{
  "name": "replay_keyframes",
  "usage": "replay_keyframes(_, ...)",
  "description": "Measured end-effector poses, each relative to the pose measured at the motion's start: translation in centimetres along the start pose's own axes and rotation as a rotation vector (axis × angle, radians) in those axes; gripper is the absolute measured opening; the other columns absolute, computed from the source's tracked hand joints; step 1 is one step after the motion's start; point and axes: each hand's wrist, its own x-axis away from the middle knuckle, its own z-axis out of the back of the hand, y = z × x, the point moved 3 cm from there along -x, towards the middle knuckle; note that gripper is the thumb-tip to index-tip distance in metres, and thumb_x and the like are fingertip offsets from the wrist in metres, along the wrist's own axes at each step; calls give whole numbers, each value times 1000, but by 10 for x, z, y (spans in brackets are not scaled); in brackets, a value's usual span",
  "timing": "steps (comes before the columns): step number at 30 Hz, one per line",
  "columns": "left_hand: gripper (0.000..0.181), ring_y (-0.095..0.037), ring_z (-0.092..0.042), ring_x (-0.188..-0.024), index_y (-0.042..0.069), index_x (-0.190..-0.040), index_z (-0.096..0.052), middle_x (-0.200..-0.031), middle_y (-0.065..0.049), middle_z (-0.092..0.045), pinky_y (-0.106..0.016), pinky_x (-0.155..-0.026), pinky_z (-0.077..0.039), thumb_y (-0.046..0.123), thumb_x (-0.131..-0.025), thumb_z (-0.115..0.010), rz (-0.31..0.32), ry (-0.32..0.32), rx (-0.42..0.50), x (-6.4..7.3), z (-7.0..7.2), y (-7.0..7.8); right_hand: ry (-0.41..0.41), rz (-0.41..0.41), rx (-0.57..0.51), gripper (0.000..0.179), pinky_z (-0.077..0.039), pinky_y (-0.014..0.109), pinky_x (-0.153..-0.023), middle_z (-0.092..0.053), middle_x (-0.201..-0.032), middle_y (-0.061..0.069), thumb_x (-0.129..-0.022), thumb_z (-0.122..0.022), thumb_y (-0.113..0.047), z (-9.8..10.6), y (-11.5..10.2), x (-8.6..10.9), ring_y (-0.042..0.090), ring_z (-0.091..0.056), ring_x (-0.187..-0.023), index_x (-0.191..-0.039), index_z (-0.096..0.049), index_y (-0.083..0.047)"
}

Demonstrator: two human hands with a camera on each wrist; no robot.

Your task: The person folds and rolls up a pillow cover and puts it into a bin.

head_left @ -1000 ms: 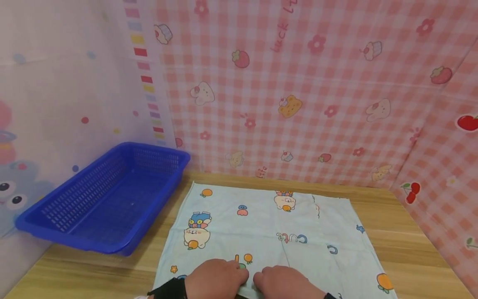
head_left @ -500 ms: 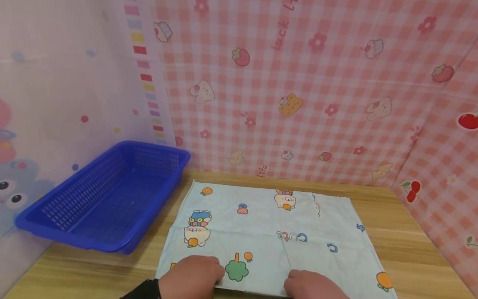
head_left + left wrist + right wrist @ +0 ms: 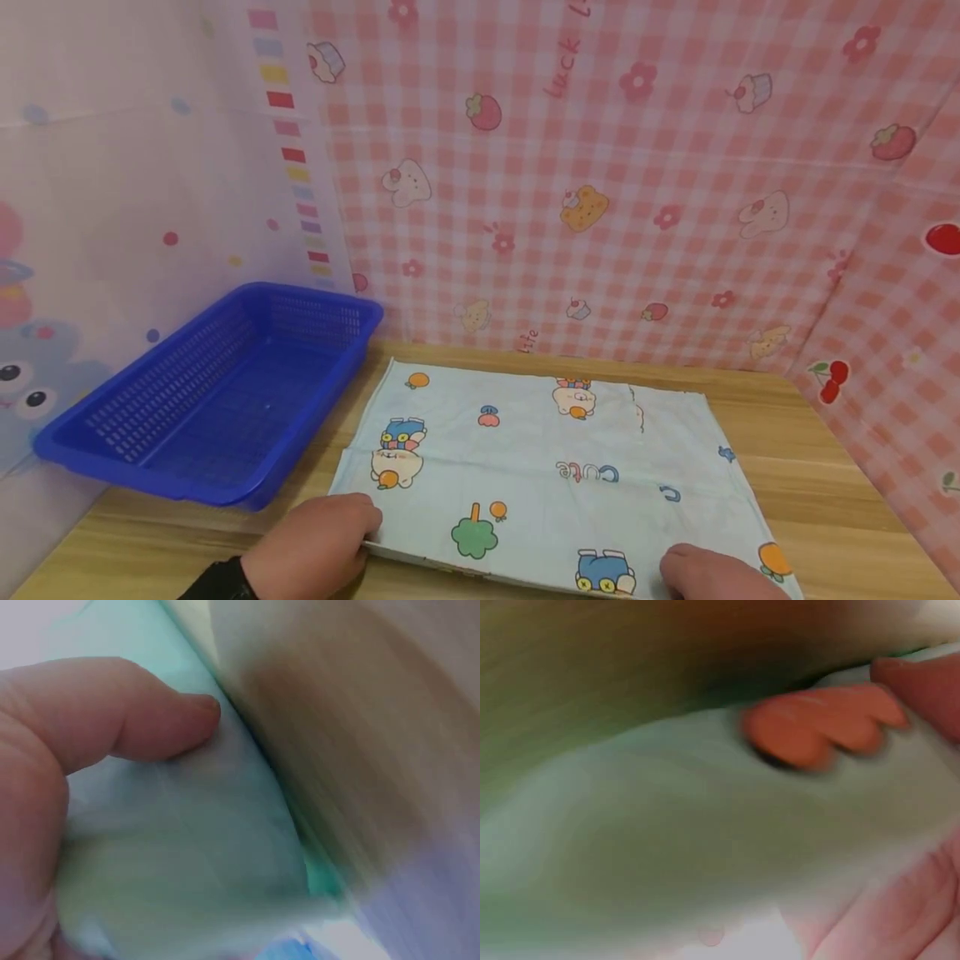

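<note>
A light blue cloth [image 3: 517, 454] printed with cartoon bears and oranges lies spread on the wooden table, its near edge slightly raised. My left hand [image 3: 315, 542] holds that edge at the near left corner. In the left wrist view the thumb [image 3: 161, 724] presses on the cloth [image 3: 172, 817], with the fingers mostly hidden behind it. Toward the near right corner, my right hand [image 3: 716, 573] grips the same edge. The right wrist view has the cloth [image 3: 667, 825] between a fingertip [image 3: 922, 686] and the palm, blurred.
To the left stands a blue plastic basket [image 3: 247, 392] with perforated sides, nothing inside it. Pink checked fabric [image 3: 525, 167] hangs behind the table [image 3: 817, 467], and a white printed sheet [image 3: 135, 167] hangs at the left.
Both hands started close together at the middle of the cloth's near edge. They have slid apart along it, left hand to the left, right hand to the right. The basket stayed put.
</note>
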Motion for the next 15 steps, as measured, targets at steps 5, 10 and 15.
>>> replay_keyframes(5, 25, -1, -50, -66, 24, -76, -61, -74, 16, -57, -28, -60, -45, 5, -79, -77, 42, 59, -32, 6, 5, -14, 40, -111, 7, 38, -44, 27, -68, -56, -83, -6, -81, -87, -50, 6, 29, 8, 15, -51, -72, -94, -68, -20)
replay_keyframes(10, 26, -2, -50, -68, 24, -76, -60, -73, 14, -55, -30, -61, -46, 2, -81, -74, 110, 65, -32, 7, 9, -24, 56, -203, -10, 36, -47, 30, -68, -60, -79, -5, -77, -92, -41, 17, 53, 17, 18, -54, -72, -91, -68, -18)
replay_keyframes(15, 24, -6, -59, -75, 21, -81, -60, -76, 10, -60, -35, -68, -53, 3, -86, -74, 203, 33, -13, 4, 13, -30, 62, -173, -20, 19, -43, 28, -66, -59, -76, -5, -85, -84, -18, 28, 77, 25, 15, -52, -69, -86, -65, -18)
